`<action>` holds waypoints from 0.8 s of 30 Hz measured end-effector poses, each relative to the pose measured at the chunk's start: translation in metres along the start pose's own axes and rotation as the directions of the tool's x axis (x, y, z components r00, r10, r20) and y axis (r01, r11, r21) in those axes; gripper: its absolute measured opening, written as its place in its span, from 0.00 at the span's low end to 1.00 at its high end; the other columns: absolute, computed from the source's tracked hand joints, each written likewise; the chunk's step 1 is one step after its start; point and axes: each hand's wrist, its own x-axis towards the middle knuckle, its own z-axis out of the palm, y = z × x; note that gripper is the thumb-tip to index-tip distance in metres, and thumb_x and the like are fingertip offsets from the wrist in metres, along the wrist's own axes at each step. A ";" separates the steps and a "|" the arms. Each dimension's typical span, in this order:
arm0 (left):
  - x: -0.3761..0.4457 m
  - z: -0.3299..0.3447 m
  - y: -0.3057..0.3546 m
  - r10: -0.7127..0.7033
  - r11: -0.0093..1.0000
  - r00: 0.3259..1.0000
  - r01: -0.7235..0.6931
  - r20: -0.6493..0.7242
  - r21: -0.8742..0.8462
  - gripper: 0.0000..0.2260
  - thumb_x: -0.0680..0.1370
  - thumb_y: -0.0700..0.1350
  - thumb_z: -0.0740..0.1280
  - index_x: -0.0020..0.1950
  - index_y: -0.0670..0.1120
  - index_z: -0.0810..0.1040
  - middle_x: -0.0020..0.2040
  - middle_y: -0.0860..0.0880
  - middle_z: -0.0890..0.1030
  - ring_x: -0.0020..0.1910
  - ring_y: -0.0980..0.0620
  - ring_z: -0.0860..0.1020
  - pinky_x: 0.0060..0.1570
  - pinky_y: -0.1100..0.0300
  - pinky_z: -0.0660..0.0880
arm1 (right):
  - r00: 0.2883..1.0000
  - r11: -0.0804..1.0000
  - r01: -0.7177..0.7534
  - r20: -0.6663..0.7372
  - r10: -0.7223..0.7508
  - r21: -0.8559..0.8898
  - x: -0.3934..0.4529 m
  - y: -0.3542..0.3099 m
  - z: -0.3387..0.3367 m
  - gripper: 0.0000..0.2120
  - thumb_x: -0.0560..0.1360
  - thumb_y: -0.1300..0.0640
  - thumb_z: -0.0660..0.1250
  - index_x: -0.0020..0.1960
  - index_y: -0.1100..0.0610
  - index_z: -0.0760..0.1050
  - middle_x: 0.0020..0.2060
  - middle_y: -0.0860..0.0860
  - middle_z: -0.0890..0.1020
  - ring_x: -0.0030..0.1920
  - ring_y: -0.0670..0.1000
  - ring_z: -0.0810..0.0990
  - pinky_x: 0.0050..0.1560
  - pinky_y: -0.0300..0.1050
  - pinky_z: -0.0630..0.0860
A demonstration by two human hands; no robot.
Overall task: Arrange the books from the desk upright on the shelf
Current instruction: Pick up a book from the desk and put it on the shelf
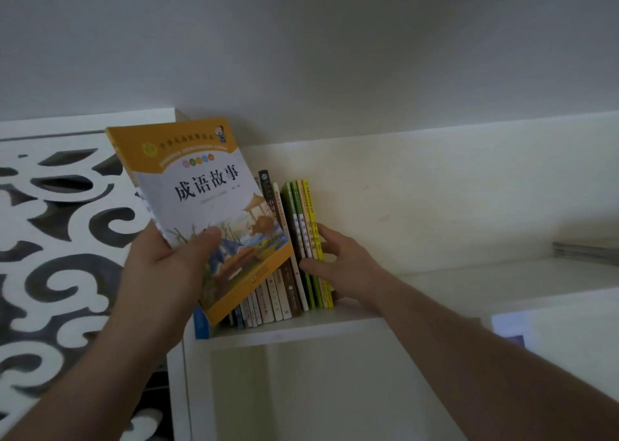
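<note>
My left hand [174, 259] grips an orange and white book [204, 206] by its lower left edge, thumb on the cover. It is tilted in the air in front of the shelf's left end. Behind it a row of books [281, 290] stands upright on the white shelf [301, 326]. My right hand [341, 263] holds the rightmost thin green and yellow books [310, 226], thumb on their spines and fingers along the yellow book's right side.
A white cut-out scroll panel [67, 226] bounds the shelf on the left. To the right of the row the shelf board [469, 276] runs on, with a flat stack of books [584, 251] at the far right. A lower compartment [301, 390] opens below.
</note>
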 end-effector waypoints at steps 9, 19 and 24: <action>-0.013 0.044 0.016 0.051 0.998 0.997 -0.050 0.053 -0.032 0.23 0.82 0.36 0.66 0.56 0.67 0.76 0.54 0.58 0.85 0.56 0.52 0.85 0.48 0.51 0.85 | 0.985 0.973 -0.105 -0.155 0.073 -0.208 -0.010 0.003 -0.018 0.34 0.69 0.48 0.76 0.73 0.37 0.69 0.58 0.46 0.84 0.53 0.48 0.83 0.52 0.40 0.77; -0.010 0.151 -0.028 0.174 0.797 0.925 -0.334 0.339 0.503 0.43 0.82 0.46 0.65 0.80 0.71 0.37 0.56 0.50 0.61 0.52 0.50 0.69 0.60 0.46 0.76 | 0.952 0.976 -0.082 -0.304 0.017 -0.202 -0.052 -0.008 -0.049 0.21 0.79 0.45 0.69 0.71 0.42 0.73 0.59 0.46 0.83 0.51 0.48 0.79 0.48 0.40 0.74; 0.005 0.120 -0.048 0.156 0.651 0.851 -0.470 0.501 0.595 0.32 0.86 0.52 0.59 0.84 0.59 0.43 0.64 0.47 0.65 0.61 0.47 0.71 0.64 0.53 0.72 | 0.988 0.948 0.016 -0.142 -0.064 -0.318 -0.045 -0.024 -0.024 0.26 0.81 0.46 0.66 0.77 0.37 0.64 0.63 0.52 0.83 0.57 0.57 0.82 0.52 0.44 0.74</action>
